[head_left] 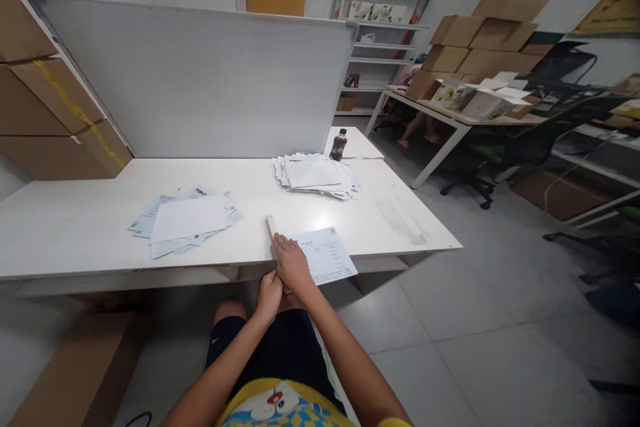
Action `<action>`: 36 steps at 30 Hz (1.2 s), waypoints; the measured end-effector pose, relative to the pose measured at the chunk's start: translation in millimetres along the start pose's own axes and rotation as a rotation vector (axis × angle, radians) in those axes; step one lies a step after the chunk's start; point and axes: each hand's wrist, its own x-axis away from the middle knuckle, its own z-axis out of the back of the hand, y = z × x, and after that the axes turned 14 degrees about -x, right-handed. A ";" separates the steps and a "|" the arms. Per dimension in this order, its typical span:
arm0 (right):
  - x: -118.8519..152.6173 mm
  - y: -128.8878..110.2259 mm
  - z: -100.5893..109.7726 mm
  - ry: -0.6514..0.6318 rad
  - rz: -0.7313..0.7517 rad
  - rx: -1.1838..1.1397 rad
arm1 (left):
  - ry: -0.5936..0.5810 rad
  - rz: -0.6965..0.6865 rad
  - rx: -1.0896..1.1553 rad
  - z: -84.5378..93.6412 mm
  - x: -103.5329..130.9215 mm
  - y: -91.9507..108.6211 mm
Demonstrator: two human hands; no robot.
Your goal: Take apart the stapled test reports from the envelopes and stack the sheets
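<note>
A printed sheet lies at the table's front edge, its lower part jutting past the edge. Along its left side runs a pale, narrow bar, pointing away from me. My right hand rests on the bar and the sheet's left side, fingers extended. Just below the edge, my left hand is closed, close against my right hand; what it holds, if anything, is hidden. To the left lies a loose pile of papers with a blank sheet on top. Farther back sits a thicker paper stack.
A dark drink bottle stands behind the thicker stack. A large whiteboard stands along the back of the white table. Cardboard boxes are stacked at the left. Another desk with boxes and office chairs is at the right.
</note>
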 end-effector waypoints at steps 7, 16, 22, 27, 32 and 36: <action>7.6 -3.1 -18.6 0.030 -0.038 0.111 | 0.047 -0.031 0.062 7.9 2.5 0.3; 16.8 -16.4 9.1 0.022 0.057 0.020 | 0.152 -0.026 0.176 12.3 32.5 0.1; 83.4 -36.1 20.0 0.090 0.426 -0.028 | 0.351 -0.061 0.393 43.6 60.7 11.3; 89.2 -25.3 19.5 0.237 0.460 0.086 | 0.352 -0.050 0.449 59.3 58.0 39.5; 27.4 -23.3 71.7 0.254 0.089 0.236 | 0.192 -0.461 -0.236 84.4 -9.2 67.6; -32.7 -24.7 125.5 0.569 0.025 0.360 | 0.224 -0.698 -0.990 91.1 -87.1 82.3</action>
